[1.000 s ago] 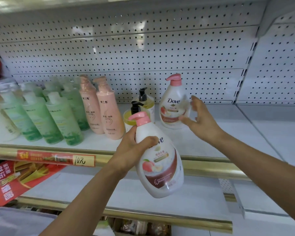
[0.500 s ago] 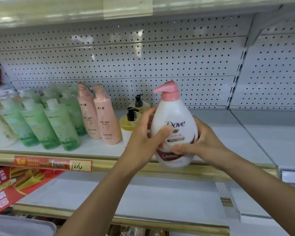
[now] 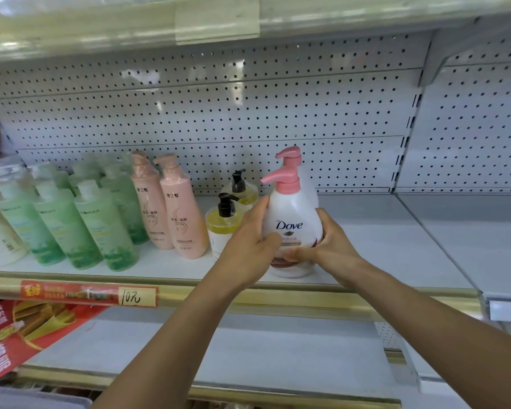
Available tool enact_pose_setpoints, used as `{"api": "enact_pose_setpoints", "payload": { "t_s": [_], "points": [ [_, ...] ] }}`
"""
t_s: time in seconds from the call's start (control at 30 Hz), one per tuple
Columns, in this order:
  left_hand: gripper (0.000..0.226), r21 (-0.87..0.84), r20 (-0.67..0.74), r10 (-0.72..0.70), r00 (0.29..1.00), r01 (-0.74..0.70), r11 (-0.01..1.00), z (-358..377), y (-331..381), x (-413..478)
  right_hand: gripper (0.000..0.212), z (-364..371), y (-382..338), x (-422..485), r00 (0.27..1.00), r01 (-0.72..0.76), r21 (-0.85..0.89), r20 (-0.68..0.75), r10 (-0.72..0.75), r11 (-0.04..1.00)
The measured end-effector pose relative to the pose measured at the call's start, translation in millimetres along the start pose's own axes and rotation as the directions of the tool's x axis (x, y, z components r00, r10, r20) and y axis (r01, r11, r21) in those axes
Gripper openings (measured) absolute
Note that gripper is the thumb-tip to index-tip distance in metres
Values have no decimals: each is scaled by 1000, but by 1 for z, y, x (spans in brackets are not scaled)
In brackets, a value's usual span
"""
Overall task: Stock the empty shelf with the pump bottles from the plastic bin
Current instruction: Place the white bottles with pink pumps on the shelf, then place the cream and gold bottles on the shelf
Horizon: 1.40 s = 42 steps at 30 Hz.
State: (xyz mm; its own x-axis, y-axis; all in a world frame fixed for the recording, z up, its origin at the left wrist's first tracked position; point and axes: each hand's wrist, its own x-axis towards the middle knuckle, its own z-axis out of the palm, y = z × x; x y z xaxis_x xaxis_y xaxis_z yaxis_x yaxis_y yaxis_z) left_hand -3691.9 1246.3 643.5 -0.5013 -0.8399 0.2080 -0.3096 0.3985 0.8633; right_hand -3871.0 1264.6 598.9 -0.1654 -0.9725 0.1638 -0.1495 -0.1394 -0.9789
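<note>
While you look from the head camera, your left hand [image 3: 250, 246] and your right hand [image 3: 326, 247] both grip the front Dove bottle [image 3: 289, 228], one on each side, with the fingers wrapped around its lower body. This white bottle with a pink pump stands upright on the shelf [image 3: 396, 246], near the front edge, and its base seems to touch the shelf board. Directly behind it you see the pink pump of a second Dove bottle [image 3: 289, 156], mostly hidden. Just left of your left hand stand two yellow bottles with black pumps [image 3: 222, 222], one behind the other. Further left are two pink bottles [image 3: 183, 214] side by side, then a group of green bottles [image 3: 80, 225] in rows, partly blurred. The right part of the shelf is bare white board. Behind everything runs a white perforated back panel [image 3: 278, 113], and an upper shelf [image 3: 130, 22] crosses the top of the view. Along the front edge goes a gold rail with a red price tag [image 3: 89, 293] that reads 10. Below lies a lower shelf [image 3: 219, 343], and a red poster [image 3: 18, 335] hangs at the lower left.
</note>
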Motion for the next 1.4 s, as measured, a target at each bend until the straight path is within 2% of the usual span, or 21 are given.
{"api": "enact_pose_setpoints", "payload": {
  "t_s": [0.37,0.47,0.53,0.6,0.63,0.7,0.77,0.83,1.0,1.07,1.17,1.27,1.4],
  "points": [
    [73,53,-8,-17,1000,17,998,-4,0,11,80,4,11,11,999,-34,11,40,33,999],
    [64,63,-18,-8,1000,10,998,-3,0,10,80,2,7,10,995,-55,-81,79,62,995],
    [60,62,-60,47,997,-43,997,-4,-2,6,79,2,0,7,993,-47,-243,98,72,969],
    [55,122,-145,129,981,-112,986,0,-3,-8,77,-4,-10,-8,997,0,-494,64,37,870],
    [53,193,-198,171,965,-133,972,4,-5,-17,77,-8,-14,-19,999,42,-625,34,-26,779],
    [54,397,-277,257,926,-133,908,16,-4,-41,70,-17,-22,-48,970,169,-813,35,-242,557],
    [60,598,-267,362,893,-141,789,32,-5,-64,56,-29,-21,-75,891,291,-896,126,-436,336],
    [63,674,-216,386,897,-149,723,52,-8,-81,48,-42,-16,-101,857,324,-916,177,-484,237],
    [61,635,-118,225,967,-101,766,108,-20,-122,41,-79,16,-162,917,305,-924,219,-334,230],
    [60,608,-56,131,990,-70,791,137,-32,-143,32,-97,39,-191,950,265,-918,195,-246,296],
    [65,543,73,-31,997,-14,840,183,-52,-176,29,-125,78,-236,993,111,-887,119,-11,449],
    [68,450,170,-189,967,94,888,225,-73,-206,28,-147,117,-272,975,-49,-843,75,207,536],
    [55,347,234,-343,910,252,904,273,-94,-240,27,-165,170,-312,906,-230,-793,37,421,564]
  ]
}}
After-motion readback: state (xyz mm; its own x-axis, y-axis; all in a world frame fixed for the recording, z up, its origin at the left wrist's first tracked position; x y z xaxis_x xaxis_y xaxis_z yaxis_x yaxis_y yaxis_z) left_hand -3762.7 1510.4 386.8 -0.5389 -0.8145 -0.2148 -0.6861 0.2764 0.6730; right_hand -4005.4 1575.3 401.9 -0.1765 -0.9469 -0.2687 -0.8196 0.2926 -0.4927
